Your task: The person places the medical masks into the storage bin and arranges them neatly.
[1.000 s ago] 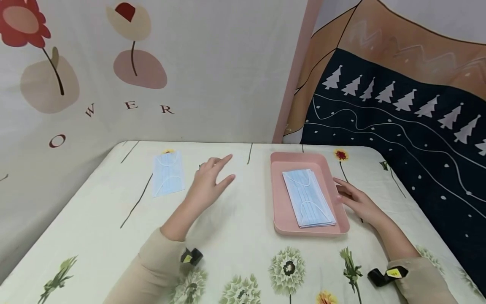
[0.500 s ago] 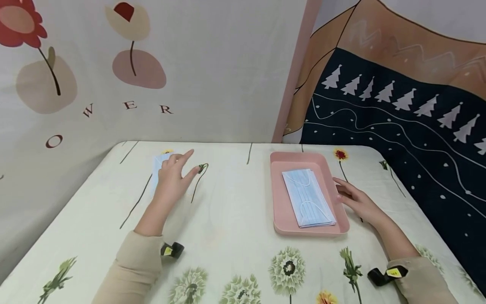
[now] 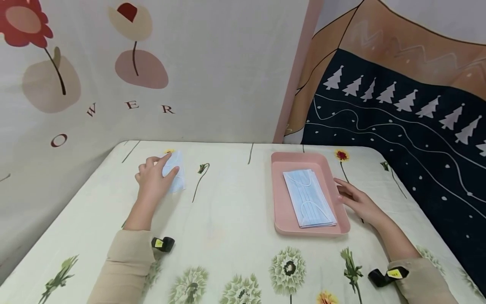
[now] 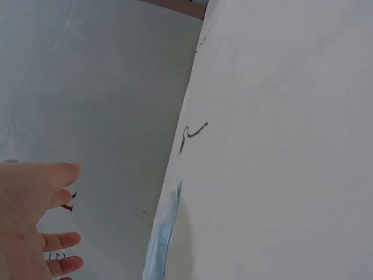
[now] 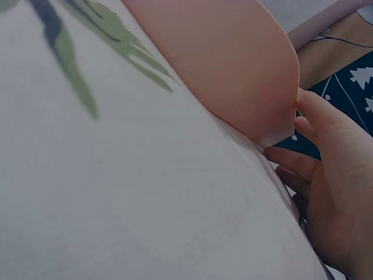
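A light blue face mask (image 3: 176,173) lies on the far left of the table, partly hidden behind my left hand (image 3: 152,179). That hand hovers over the mask with thumb and fingers spread; in the left wrist view a gap shows between the fingers and the mask (image 4: 161,245). To the right, several folded blue masks (image 3: 309,198) are stacked in a pink tray (image 3: 279,202). My right hand (image 3: 358,202) rests beside the tray's right wall, its relaxed fingers touching the side, as the right wrist view shows too (image 5: 338,175).
A white cloth printed with flowers covers the table (image 3: 235,219). Behind it hangs a pale fabric wall (image 3: 220,84), and a dark blue cloth with white trees (image 3: 379,122) hangs at the right.
My left hand has moved left from the middle of the table, passing over the single mask to its left side. The right hand, the tray and the stacked masks stay put.
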The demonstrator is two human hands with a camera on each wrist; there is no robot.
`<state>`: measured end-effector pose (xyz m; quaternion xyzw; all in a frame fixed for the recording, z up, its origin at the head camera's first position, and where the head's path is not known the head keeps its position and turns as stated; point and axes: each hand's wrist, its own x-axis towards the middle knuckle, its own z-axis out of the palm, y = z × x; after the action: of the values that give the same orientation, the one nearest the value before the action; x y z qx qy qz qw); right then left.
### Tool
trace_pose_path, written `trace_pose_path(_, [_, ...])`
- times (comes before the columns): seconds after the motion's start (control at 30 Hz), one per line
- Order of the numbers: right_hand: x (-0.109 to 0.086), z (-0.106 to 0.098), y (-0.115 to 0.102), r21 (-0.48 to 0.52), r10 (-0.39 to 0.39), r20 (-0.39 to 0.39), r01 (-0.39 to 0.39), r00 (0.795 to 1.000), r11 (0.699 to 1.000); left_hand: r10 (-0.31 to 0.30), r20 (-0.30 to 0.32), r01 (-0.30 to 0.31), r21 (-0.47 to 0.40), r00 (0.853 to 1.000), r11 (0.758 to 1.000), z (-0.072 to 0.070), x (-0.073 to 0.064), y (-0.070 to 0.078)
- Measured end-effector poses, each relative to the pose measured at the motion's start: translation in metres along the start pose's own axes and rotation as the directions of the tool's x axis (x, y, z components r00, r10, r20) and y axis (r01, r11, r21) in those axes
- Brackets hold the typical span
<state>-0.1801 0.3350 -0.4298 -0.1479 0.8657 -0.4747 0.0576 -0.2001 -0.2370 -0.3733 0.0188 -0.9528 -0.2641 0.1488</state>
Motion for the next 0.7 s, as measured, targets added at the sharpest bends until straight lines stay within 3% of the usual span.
trace_pose_path(0.33, [0.000,0.000,0.000,0.003,0.005,0.001,-0.005,1.000,1.000,-0.113,0.076,0.112,0.013,0.991,0.994,0.003,0.001,-0.029])
trace_pose_path(0.7, [0.000,0.000,0.001,0.007,-0.004,-0.003,0.005,1.000,1.000,-0.261,0.176,0.262,0.016,0.949,0.965,0.012,0.003,-0.050])
